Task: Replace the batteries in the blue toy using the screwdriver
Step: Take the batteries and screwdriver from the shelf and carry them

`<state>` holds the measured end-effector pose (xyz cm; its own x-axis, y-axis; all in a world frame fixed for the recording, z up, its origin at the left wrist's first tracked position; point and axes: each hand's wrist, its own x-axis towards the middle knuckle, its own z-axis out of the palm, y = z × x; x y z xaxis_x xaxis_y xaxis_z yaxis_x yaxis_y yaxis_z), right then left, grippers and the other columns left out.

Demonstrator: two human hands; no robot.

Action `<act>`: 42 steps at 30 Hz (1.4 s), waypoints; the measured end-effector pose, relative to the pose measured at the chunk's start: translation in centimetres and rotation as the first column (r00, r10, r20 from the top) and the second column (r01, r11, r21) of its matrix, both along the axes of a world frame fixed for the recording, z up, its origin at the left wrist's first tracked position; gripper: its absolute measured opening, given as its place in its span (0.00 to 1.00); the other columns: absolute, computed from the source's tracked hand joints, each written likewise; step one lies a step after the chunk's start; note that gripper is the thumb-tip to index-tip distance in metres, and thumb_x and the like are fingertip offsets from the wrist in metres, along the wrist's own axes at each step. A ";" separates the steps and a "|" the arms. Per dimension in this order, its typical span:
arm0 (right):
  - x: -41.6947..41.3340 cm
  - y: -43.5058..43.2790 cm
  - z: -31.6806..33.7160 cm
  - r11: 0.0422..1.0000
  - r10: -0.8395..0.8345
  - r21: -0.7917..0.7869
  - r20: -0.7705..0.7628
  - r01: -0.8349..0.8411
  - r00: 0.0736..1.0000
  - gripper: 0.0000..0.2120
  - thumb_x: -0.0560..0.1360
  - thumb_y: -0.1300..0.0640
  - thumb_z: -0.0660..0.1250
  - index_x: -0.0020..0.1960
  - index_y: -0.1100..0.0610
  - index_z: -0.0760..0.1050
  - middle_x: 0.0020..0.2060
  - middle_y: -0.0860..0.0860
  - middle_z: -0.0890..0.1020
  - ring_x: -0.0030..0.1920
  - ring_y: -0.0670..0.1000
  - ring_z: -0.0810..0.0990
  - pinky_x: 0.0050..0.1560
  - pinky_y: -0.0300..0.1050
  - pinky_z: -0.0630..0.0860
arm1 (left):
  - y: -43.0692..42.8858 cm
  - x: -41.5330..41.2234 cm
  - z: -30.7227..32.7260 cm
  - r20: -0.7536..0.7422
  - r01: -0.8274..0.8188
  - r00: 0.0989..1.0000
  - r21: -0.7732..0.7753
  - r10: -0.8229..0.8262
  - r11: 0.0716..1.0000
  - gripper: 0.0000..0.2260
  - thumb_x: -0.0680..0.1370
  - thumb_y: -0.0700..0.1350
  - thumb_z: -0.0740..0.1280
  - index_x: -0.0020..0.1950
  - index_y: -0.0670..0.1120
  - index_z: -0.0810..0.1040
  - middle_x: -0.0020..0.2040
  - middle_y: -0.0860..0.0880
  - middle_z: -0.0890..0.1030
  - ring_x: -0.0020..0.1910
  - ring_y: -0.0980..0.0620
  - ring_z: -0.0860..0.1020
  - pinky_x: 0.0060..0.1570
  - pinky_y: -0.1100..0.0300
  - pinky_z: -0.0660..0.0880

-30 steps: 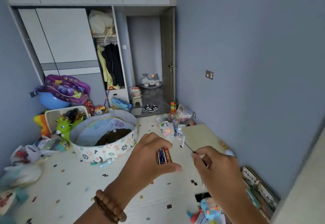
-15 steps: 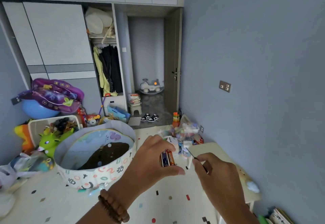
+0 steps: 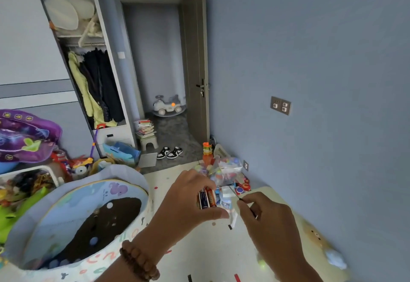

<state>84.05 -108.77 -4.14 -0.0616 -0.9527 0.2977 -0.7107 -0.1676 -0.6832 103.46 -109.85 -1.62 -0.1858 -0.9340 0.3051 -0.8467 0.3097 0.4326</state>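
My left hand (image 3: 188, 202) is raised in front of me and pinches two batteries (image 3: 206, 198) side by side, one dark blue and one orange, between thumb and fingers. A bead bracelet sits on that wrist. Just to the right, my right hand (image 3: 266, 222) is closed around a thin screwdriver (image 3: 235, 194); only its dark slim shaft shows, angled up and left toward the batteries. The two hands are a short gap apart. The blue toy is out of view.
A round fabric toy bin (image 3: 84, 222) stands at lower left with toys piled behind it. A heap of small toys (image 3: 224, 171) lies by the blue wall. A pale low table (image 3: 288, 210) sits under my right hand. An open doorway (image 3: 168, 113) is ahead.
The camera has tilted up and moved in, so the blue toy at the bottom edge has dropped out of view. Both hands keep their grips and stay close together.
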 end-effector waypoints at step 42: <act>-18.1 -27.9 -30.0 0.357 -0.928 0.185 -0.045 0.916 0.371 0.07 0.70 0.55 0.76 0.37 0.46 0.80 0.34 0.43 0.79 0.33 0.40 0.78 0.33 0.41 0.78 | -48.4 -29.3 -31.2 -0.088 0.970 0.240 0.065 -0.967 0.235 0.28 0.65 0.72 0.71 0.54 0.54 0.78 0.50 0.59 0.73 0.51 0.62 0.72 0.49 0.72 0.72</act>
